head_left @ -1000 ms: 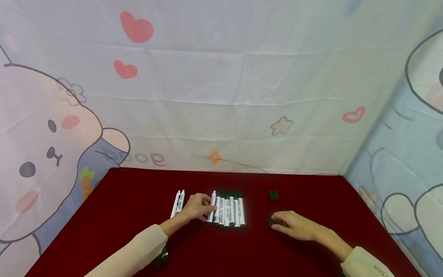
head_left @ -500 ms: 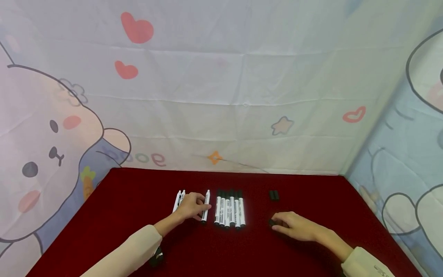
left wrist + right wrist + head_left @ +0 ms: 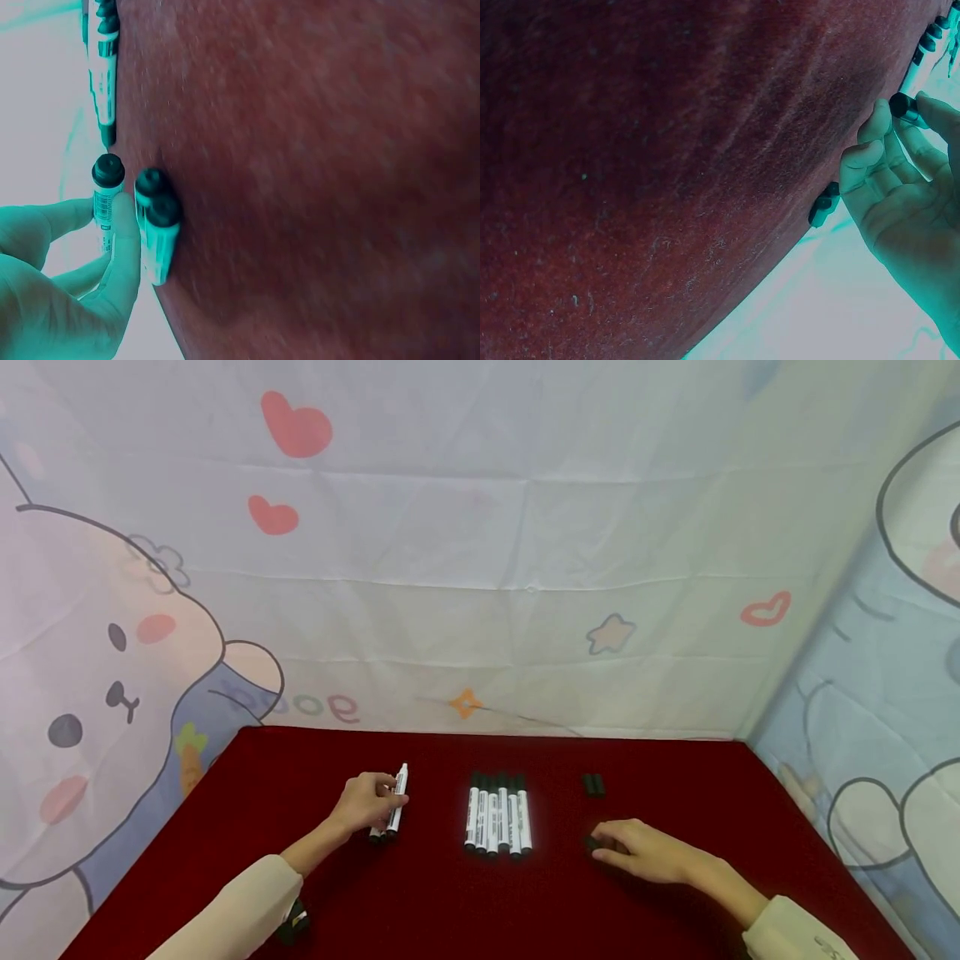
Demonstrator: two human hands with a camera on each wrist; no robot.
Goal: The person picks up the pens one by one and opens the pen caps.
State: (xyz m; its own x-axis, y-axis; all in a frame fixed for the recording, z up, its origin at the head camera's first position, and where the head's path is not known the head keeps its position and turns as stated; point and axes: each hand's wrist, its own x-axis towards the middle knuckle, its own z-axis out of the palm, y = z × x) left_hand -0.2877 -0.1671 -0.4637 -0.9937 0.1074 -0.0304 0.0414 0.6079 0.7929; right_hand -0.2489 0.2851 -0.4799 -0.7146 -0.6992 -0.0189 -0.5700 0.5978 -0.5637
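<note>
Red desk (image 3: 480,902): lower frame. Capped marker row (image 3: 492,818): lower centre. Right hand (image 3: 637,849), lower right: fingers pinch a black cap (image 3: 909,110). Left hand (image 3: 363,802), lower left, nearer the marker pair (image 3: 160,244): fingers pinch an uncapped marker (image 3: 398,802), near-upright in frame, roughly parallel to that pair, just beside it.

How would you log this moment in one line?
left hand: holds uncapped marker beside two markers | right hand: holds black cap | six capped markers: row between hands | two caps: beyond right hand
</note>
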